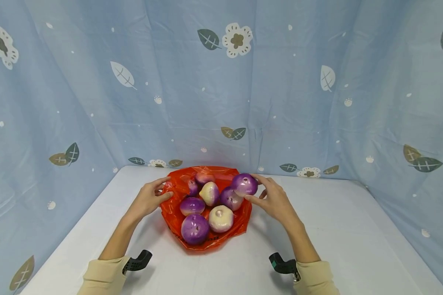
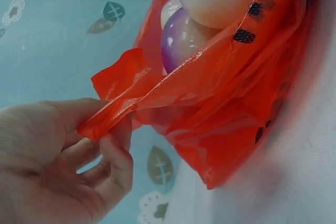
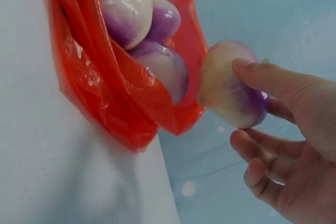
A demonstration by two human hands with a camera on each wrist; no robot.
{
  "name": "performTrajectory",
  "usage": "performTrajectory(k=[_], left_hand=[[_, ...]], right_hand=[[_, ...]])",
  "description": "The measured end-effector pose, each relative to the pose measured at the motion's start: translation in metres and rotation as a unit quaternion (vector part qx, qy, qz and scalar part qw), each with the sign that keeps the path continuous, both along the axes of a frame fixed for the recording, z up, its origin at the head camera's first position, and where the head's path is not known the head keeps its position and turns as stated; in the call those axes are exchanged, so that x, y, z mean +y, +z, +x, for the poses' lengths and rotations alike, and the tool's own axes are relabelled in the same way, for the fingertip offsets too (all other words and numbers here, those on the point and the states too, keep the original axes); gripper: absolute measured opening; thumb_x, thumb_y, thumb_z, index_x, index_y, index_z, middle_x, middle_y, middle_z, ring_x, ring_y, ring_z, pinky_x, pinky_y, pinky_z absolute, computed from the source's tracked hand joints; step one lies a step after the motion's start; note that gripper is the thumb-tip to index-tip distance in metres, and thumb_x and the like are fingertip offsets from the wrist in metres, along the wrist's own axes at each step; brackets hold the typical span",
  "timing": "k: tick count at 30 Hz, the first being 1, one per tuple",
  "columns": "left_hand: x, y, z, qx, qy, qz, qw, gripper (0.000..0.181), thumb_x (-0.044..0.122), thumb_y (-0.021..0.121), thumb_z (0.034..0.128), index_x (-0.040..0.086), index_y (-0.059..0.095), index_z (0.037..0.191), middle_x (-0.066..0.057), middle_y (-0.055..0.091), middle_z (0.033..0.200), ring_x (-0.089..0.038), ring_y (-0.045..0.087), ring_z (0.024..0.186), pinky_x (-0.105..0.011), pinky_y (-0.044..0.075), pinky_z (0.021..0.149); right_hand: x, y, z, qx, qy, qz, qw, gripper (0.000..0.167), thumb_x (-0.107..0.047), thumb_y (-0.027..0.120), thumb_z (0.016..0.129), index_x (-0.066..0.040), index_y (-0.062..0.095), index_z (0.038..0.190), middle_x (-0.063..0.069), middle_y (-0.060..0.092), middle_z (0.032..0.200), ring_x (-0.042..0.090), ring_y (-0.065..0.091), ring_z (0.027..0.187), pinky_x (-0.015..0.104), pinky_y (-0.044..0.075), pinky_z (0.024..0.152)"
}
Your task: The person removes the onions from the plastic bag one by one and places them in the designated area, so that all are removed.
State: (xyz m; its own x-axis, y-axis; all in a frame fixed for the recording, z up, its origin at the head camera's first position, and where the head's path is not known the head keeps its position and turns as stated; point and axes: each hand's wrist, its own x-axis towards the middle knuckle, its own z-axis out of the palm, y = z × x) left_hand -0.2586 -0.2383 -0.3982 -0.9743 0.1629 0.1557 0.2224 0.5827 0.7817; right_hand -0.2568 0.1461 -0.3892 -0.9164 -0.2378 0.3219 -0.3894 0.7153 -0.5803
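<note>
Delicately, the right hand [image 1: 274, 199] pinches a purple-and-white bulb [image 1: 245, 184] between thumb and fingers, the gap only as wide as the vegetable, at the right far rim of the red plastic bag [image 1: 243, 223]. Over on the left, the left hand [image 1: 147, 200] has its thumb and index finger closed on a fold of the bag's edge. More bulbs [image 1: 195, 228] lie inside the bag, which sits spread on the white table [image 1: 347, 229].
</note>
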Motion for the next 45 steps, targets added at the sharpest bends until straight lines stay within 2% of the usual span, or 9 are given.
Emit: performTrajectory(k=[10, 16, 23, 29, 34, 45], left_hand=[[-0.001, -0.002, -0.001, -0.014, 0.003, 0.002, 0.9999, 0.057, 0.014, 0.063, 0.0948, 0.000, 0.042, 0.146, -0.031, 0.061, 0.126, -0.044, 0.065, 0.111, -0.039, 0.060, 0.082], [-0.002, -0.002, -0.002, -0.016, 0.007, 0.001, 0.9999, 0.057, 0.013, 0.064, 0.0942, 0.002, 0.044, 0.146, -0.030, 0.061, 0.127, -0.045, 0.064, 0.112, -0.039, 0.060, 0.082], [-0.005, -0.003, -0.001, -0.013, -0.002, 0.001, 0.9999, 0.056, 0.011, 0.063, 0.0947, 0.000, 0.043, 0.146, -0.031, 0.061, 0.127, -0.045, 0.064, 0.111, -0.041, 0.060, 0.083], [-0.004, -0.004, -0.002, -0.013, -0.004, 0.007, 0.9999, 0.056, 0.010, 0.062, 0.0949, 0.000, 0.042, 0.146, -0.030, 0.061, 0.127, -0.044, 0.065, 0.110, -0.038, 0.060, 0.081], [-0.002, -0.003, -0.002, -0.019, -0.001, 0.014, 0.9997, 0.056, 0.010, 0.062, 0.0949, 0.001, 0.042, 0.146, -0.030, 0.061, 0.127, -0.043, 0.066, 0.110, -0.035, 0.061, 0.078], [0.000, 0.001, 0.000, -0.004, 0.000, 0.004, 1.0000, 0.056, 0.012, 0.063, 0.0945, -0.001, 0.043, 0.145, -0.031, 0.062, 0.125, -0.045, 0.065, 0.111, -0.041, 0.060, 0.082]], right_hand=[[0.013, -0.005, -0.004, 0.000, -0.015, 0.005, 0.9999, 0.070, -0.034, 0.079, 0.082, -0.017, 0.050, 0.143, 0.013, 0.063, 0.124, 0.020, 0.061, 0.081, 0.024, 0.053, 0.066], [0.021, -0.011, -0.008, 0.007, -0.022, 0.007, 0.9997, 0.070, -0.031, 0.080, 0.082, -0.016, 0.050, 0.143, 0.016, 0.062, 0.124, 0.017, 0.060, 0.078, 0.027, 0.053, 0.068], [0.024, -0.014, -0.011, 0.004, -0.031, 0.016, 0.9994, 0.070, -0.031, 0.080, 0.081, -0.017, 0.050, 0.143, 0.018, 0.061, 0.124, 0.017, 0.059, 0.077, 0.027, 0.054, 0.066], [0.026, -0.014, -0.011, -0.009, -0.052, 0.021, 0.9984, 0.071, -0.033, 0.080, 0.081, -0.018, 0.050, 0.144, 0.017, 0.061, 0.121, 0.017, 0.057, 0.077, 0.026, 0.052, 0.065], [0.029, -0.017, -0.011, -0.013, -0.060, 0.031, 0.9977, 0.070, -0.034, 0.079, 0.082, -0.015, 0.050, 0.143, 0.018, 0.062, 0.118, 0.019, 0.057, 0.078, 0.029, 0.054, 0.065], [0.038, -0.026, -0.016, -0.047, -0.067, 0.048, 0.9955, 0.069, -0.033, 0.078, 0.083, -0.009, 0.050, 0.142, 0.020, 0.063, 0.114, 0.021, 0.058, 0.080, 0.032, 0.053, 0.066]])
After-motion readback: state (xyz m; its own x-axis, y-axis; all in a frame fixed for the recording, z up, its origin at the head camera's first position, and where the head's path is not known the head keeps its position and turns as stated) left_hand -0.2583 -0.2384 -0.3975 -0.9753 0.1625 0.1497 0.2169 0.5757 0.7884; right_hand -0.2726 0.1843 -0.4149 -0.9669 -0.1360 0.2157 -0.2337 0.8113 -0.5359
